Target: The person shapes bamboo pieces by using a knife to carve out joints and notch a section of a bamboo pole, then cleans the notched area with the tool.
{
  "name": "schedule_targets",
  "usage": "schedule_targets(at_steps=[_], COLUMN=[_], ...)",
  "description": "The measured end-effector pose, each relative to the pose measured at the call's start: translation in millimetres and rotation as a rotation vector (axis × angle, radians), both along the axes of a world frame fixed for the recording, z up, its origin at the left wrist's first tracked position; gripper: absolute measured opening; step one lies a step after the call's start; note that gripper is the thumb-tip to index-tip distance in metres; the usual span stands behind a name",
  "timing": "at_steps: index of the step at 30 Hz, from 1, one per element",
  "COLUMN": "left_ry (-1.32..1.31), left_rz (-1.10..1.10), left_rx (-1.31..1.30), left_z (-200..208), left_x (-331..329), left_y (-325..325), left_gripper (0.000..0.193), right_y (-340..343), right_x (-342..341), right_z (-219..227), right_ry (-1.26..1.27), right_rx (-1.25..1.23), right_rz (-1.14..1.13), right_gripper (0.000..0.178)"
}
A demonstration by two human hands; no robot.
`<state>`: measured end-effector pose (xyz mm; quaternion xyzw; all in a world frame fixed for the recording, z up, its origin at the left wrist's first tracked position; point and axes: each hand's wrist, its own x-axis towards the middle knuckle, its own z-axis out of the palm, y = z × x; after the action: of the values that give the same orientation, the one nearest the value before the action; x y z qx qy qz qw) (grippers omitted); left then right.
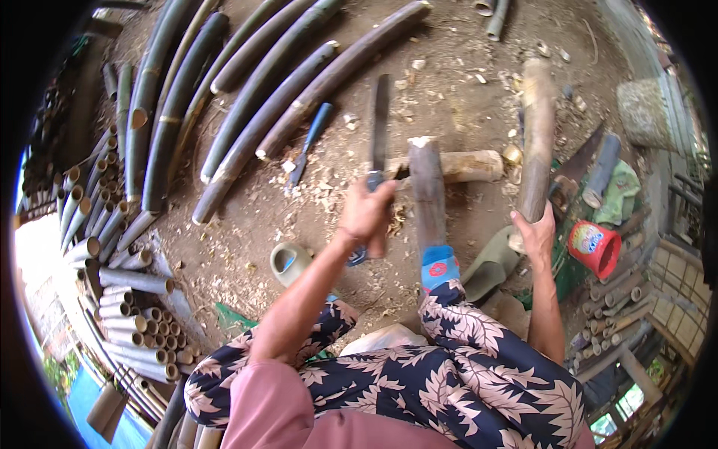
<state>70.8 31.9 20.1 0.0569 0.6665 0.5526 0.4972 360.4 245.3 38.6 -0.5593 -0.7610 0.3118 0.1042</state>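
Note:
My left hand (365, 211) is closed round the handle of a large knife (381, 120). Its dark, straight blade points away from me, slightly blurred. My right hand (535, 230) grips the near end of a thick brown wooden club (535, 142), which reaches forward and is paler at its blurred far end. Between the two hands, a dark bamboo length (427, 179) rests across a short pale log (479, 166). Its near end meets my foot in a blue sock (440, 268). The knife and the club are apart from each other.
Long dark bamboo poles (258, 112) lie at the far left, near a blue-handled tool (307, 146). Cut bamboo tubes (138, 322) are stacked at the left. A red bucket (594, 248), a handsaw (577, 162) and a green cloth (619, 194) lie right. Olive clogs (490, 263) stand near my feet.

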Motion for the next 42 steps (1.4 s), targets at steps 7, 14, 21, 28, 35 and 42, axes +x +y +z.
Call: schedule_targets(at_steps=[7,14,21,28,35,42], left_ry=[0.339,1.433,1.379,1.105,1.033,0.623], left_rz=[-0.053,0.003,-0.424,-0.440,-0.425,-0.093], left_rx=[0.079,0.004,-0.827,-0.963,-1.153,-0.153], left_z=[53,-8,-63,-47,-40,41], left_x=[49,-83,-248,-251,-215,-201], left_y=[82,48,-73,-85,-102,-84], left_gripper=[0.042,0.036,0.084,0.072,0.066,0.066], right_y=[-20,-43,-50,-91,-135,-158], right_x=[-61,-85,6,34,67,101], right_z=[15,46,21,17,18,3], right_ry=[0.274,0.602,0.535,0.339,0.055,-0.073], right_rx=[-0.050,-0.752,-0.644,-0.406,-0.368,-0.471], right_rz=[0.231,-0.117,-0.182,-0.107,0.097,0.211], right_gripper=[0.061,0.049,0.044,0.032,0.048,0.057])
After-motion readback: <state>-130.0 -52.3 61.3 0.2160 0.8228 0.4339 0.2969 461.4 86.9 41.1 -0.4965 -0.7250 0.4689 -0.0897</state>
